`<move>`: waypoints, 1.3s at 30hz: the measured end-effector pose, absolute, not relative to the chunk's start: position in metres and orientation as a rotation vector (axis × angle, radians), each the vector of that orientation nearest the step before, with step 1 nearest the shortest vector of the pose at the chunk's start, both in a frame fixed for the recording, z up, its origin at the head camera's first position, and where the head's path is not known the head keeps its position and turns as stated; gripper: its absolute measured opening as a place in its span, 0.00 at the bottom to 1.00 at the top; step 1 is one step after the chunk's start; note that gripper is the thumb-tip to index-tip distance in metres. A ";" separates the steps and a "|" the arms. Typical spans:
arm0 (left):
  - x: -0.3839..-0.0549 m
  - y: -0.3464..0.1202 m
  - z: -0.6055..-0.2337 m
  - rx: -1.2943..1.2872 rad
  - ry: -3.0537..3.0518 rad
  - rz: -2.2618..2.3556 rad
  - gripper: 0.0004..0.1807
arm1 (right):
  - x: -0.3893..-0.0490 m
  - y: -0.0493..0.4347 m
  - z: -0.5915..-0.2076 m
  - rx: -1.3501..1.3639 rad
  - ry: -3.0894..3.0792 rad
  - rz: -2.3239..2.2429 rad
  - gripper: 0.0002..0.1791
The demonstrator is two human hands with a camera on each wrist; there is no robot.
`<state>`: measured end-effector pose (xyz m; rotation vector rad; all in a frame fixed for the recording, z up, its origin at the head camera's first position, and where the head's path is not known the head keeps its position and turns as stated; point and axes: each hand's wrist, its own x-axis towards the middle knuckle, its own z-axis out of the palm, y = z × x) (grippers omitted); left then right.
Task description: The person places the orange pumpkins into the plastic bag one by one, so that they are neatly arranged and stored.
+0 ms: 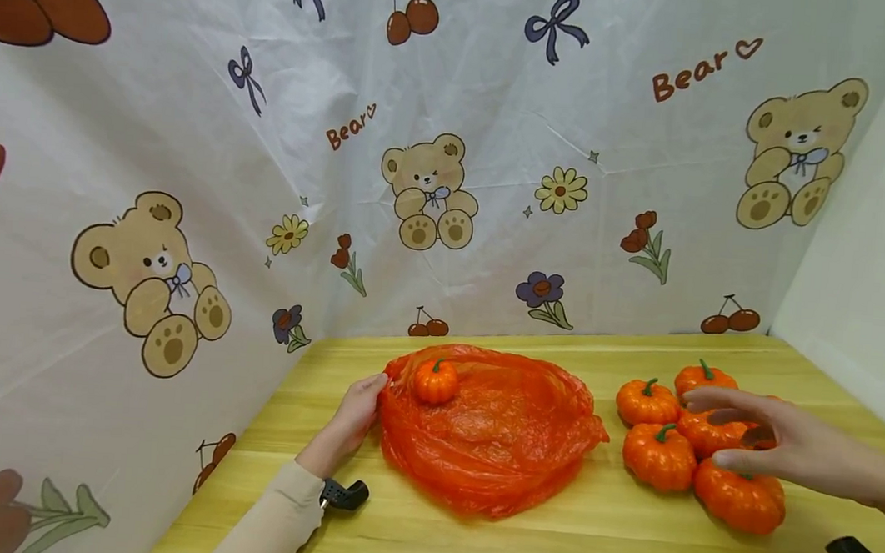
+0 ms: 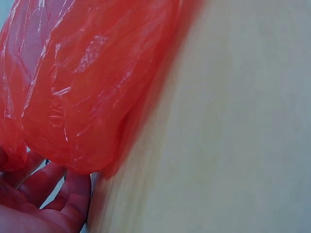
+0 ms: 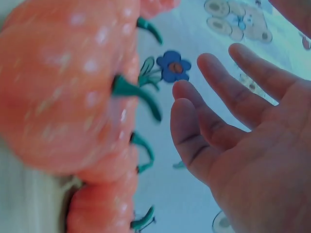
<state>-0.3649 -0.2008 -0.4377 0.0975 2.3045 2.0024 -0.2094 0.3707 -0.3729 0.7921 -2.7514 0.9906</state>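
A red plastic bag (image 1: pixel 492 479) lies spread with its mouth wide on the table, and one small orange pumpkin (image 1: pixel 435 382) sits inside at its left. My left hand (image 1: pixel 356 406) grips the bag's left rim; in the left wrist view its curled fingers (image 2: pixel 73 194) meet the film's lower edge. Over the group of orange pumpkins at the right hovers my right hand (image 1: pixel 787 437), fingers spread and nothing in them. In the right wrist view a large pumpkin (image 3: pixel 63 87) with a green stem is beside the fingertips, with a gap between.
Several pumpkins stand close together right of the bag, among them a front one (image 1: pixel 742 497) and a back one (image 1: pixel 703 378). The wooden table (image 1: pixel 548 549) ends at a bear-printed cloth (image 1: pixel 472 286) behind and at the left. A white wall (image 1: pixel 863 282) borders the right.
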 end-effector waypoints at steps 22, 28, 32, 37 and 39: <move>-0.366 -0.199 -0.438 0.103 2.300 2.012 0.28 | -0.212 0.413 -0.402 0.983 -2.798 1.031 0.30; -0.366 -0.199 -0.438 0.091 2.298 2.010 0.28 | -0.215 0.419 -0.406 1.088 -2.786 1.071 0.31; -0.365 -0.199 -0.438 0.094 2.312 2.004 0.28 | -0.214 0.424 -0.409 1.051 -2.871 1.114 0.32; -0.364 -0.200 -0.437 0.083 2.324 1.996 0.27 | -0.213 0.426 -0.414 1.020 -2.961 1.088 0.36; -0.364 -0.200 -0.437 0.083 2.321 1.994 0.27 | -0.213 0.427 -0.416 1.048 -2.961 1.063 0.37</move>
